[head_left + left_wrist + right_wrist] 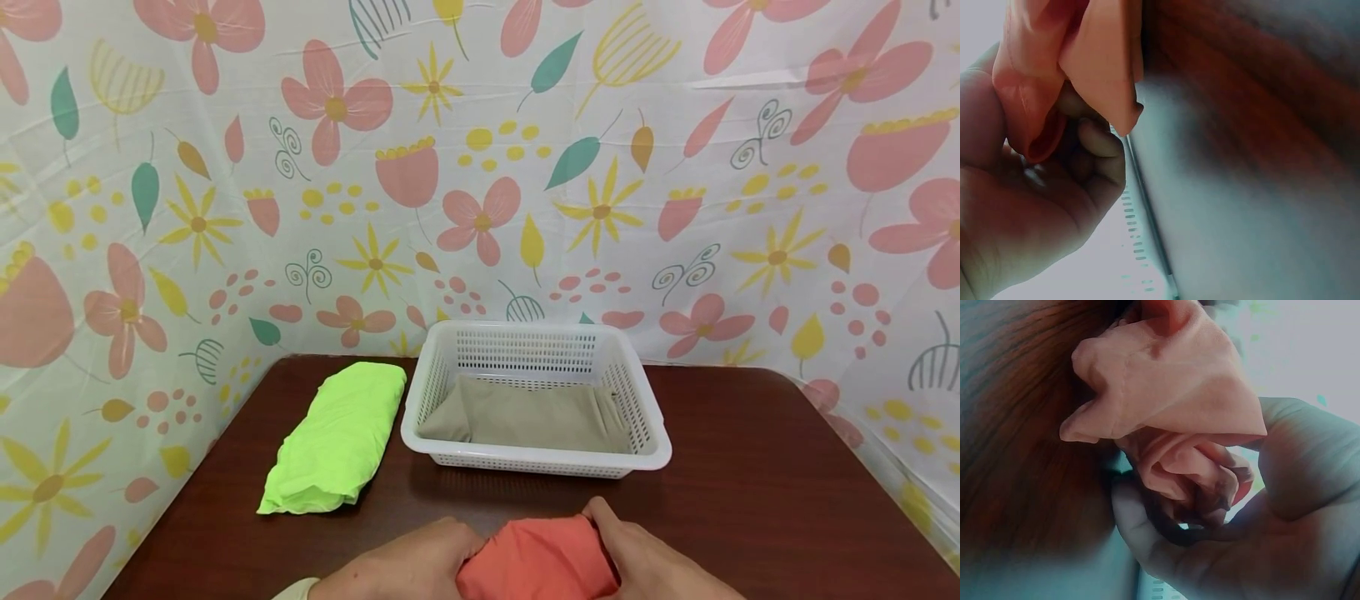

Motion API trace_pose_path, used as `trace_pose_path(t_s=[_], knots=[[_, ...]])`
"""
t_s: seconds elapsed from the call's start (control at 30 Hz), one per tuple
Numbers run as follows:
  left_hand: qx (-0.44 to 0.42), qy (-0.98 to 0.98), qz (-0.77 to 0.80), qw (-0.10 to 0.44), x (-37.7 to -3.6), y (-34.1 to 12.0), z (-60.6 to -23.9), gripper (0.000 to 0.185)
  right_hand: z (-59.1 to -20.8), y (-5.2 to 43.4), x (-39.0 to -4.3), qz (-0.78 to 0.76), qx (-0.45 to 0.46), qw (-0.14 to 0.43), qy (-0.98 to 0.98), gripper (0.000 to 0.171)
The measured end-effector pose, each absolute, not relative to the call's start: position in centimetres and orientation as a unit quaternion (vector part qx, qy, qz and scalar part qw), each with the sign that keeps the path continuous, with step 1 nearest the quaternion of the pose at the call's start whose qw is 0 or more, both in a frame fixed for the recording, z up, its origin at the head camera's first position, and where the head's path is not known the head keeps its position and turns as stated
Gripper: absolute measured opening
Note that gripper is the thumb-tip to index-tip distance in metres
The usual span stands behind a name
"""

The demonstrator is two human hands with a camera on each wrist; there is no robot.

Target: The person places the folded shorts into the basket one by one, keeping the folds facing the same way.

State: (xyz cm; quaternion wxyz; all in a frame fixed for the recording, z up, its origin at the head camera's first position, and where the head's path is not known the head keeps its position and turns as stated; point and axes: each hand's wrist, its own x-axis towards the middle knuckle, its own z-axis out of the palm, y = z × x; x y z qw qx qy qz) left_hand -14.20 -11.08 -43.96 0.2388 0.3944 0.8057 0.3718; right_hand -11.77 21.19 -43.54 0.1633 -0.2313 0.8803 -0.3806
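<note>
Both hands hold a bundle of coral-red cloth (pixel 542 560) at the front edge of the head view. My left hand (pixel 420 557) grips its left side, the thumb on top; in the left wrist view the fingers (pixel 1100 140) curl beneath the folded fabric. On the other side my right hand (pixel 647 557) grips the cloth, thumb over the top edge. The right wrist view shows loose folds of coral cloth (pixel 1175 394) hanging between thumb and curled fingers (pixel 1132 515). The bundle's near part is cut off by the frame.
Beyond the hands stands a white perforated plastic basket (pixel 536 457) with a folded grey-beige cloth (pixel 536 417) inside. A neon-green folded cloth (pixel 337 437) lies left of it on the dark wooden table (pixel 750 483). Flower-patterned curtain (pixel 480 167) closes off the back and sides.
</note>
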Motion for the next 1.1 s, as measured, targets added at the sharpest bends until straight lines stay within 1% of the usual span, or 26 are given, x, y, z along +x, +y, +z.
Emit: trace_pose_path(t_s=[0.17,0.3,0.5,0.57,0.73,0.97,1.1], knots=[[0.374,0.791,0.408,0.262,-14.12,-11.16,-43.93,0.016,-43.62,21.18,-11.65,-0.385,-0.245,0.154,0.877,0.074],[0.383,0.801,0.388,0.249,-14.13,-11.08,-43.9,0.014,-43.75,21.23,-11.64,-0.384,-0.256,0.143,0.875,0.073],[0.403,0.826,0.336,0.207,-14.08,-10.91,-43.92,0.013,-43.94,21.29,-11.79,-0.406,-0.271,0.143,0.861,0.07],[0.398,0.829,0.335,0.207,-14.05,-10.93,-43.92,0.014,-44.0,21.3,-11.81,-0.407,-0.276,0.142,0.859,0.069],[0.374,0.825,0.358,0.228,-13.98,-11.13,-43.88,0.015,-44.06,21.24,-11.84,-0.416,-0.271,0.155,0.854,0.07],[0.345,0.803,0.407,0.265,-14.01,-11.43,-43.78,0.014,-44.16,21.44,-11.88,-0.434,-0.296,0.149,0.838,0.07],[0.334,0.796,0.421,0.278,-13.97,-11.45,-43.67,0.013,-44.16,21.51,-11.96,-0.441,-0.295,0.158,0.833,0.069]])
